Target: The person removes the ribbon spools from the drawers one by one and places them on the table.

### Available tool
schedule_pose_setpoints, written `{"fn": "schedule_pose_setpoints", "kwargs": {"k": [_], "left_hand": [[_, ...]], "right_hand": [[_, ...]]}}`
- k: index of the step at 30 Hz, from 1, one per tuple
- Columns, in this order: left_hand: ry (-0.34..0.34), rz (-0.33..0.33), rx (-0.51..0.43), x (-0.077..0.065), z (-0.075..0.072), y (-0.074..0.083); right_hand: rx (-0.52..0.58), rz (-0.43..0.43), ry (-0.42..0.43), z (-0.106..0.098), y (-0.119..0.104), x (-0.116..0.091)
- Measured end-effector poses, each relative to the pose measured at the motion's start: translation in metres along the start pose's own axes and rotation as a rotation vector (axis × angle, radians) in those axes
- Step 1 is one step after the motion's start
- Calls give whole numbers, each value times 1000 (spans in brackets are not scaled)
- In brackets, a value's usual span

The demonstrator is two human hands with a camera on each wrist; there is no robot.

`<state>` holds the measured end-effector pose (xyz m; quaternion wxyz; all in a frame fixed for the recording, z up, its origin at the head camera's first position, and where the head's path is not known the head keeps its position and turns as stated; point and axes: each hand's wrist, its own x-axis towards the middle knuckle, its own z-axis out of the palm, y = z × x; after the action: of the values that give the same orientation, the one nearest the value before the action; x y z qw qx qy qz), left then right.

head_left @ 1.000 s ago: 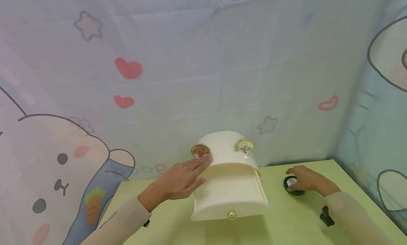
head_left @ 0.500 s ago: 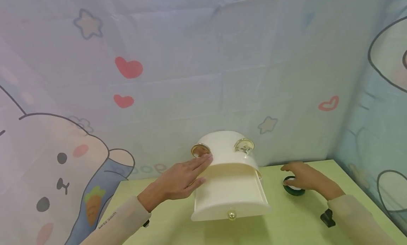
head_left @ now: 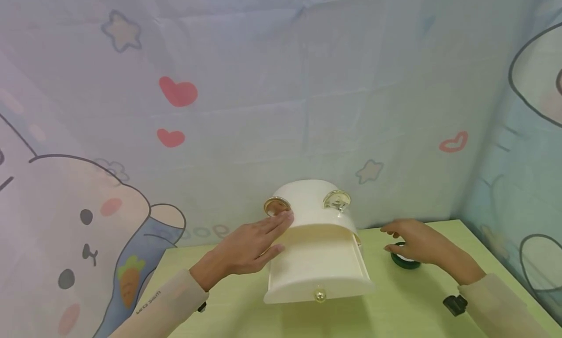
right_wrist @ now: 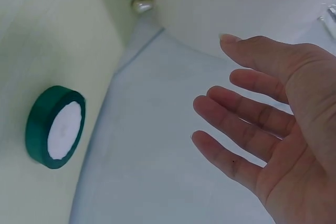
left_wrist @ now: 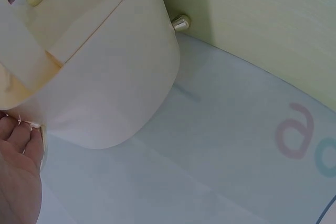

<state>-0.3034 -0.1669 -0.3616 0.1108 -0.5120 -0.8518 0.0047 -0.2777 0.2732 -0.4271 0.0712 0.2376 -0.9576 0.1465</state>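
A cream-white, rounded drawer box (head_left: 309,199) stands on the table with its drawer (head_left: 317,265) pulled out toward me. The drawer has a round gold knob (head_left: 320,295) on its front. My left hand (head_left: 252,245) rests on the box's upper left, fingers extended beside a gold-rimmed round piece (head_left: 275,204). In the left wrist view the left fingers (left_wrist: 20,135) lie along the box's edge. My right hand (head_left: 419,240) hovers with spread, relaxed fingers, holding nothing. Partly beneath it sits a green ribbon roll (head_left: 405,264) with a white centre, apart from the fingers in the right wrist view.
The box stands on a pale green tabletop (head_left: 219,299). A second gold-rimmed round piece (head_left: 337,200) is on its right. Small gold feet (left_wrist: 181,22) show under the box. A printed cloth backdrop (head_left: 246,109) hangs close behind the table and along its right side.
My right hand has drawn off the ribbon roll, shifting left and slightly up, while the roll stays on the table. The left hand and the drawer box have not moved.
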Motion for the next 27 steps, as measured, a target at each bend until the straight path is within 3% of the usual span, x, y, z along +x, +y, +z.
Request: {"fn": "schedule_pose_setpoints", "kwargs": {"k": [5, 15, 27], "left_hand": [[7, 3, 5, 1, 1, 0], [-2, -3, -3, 3, 0, 0], [-18, -13, -11, 2, 1, 0]], "right_hand": [[-21, -33, 75, -10, -14, -7], [-54, -158, 309, -16, -42, -22], [-116, -374, 538, -23, -84, -29]]}}
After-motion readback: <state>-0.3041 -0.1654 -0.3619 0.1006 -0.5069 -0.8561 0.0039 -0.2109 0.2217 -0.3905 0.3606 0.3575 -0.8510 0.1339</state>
